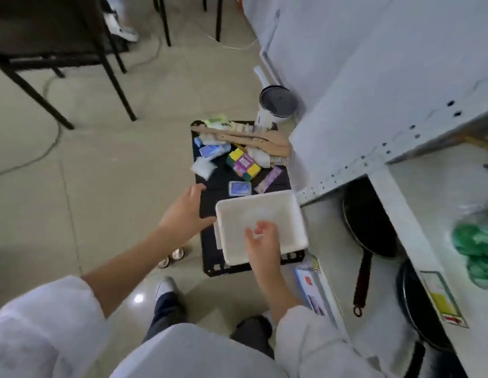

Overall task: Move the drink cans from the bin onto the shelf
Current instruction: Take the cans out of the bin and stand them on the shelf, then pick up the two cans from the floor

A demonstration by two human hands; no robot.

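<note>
Two hands (pixel 223 225) outstretched, fingers spread, over white tray (pixel 260 214), black bin (pixel 210 241)

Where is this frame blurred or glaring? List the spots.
Head view: green bag on the shelf smeared by motion blur; right hand over the white tray soft; bright ceiling-light glare on the floor near the shoe; wide-angle lens bends the shelf edge.

Two drink cans (pixel 170 258) stand upright on the floor just left of the black bin (pixel 210 257), only their shiny silver tops showing, partly hidden. The pale grey metal shelf (pixel 346 148) stands on the right, right beside the bin.
</note>
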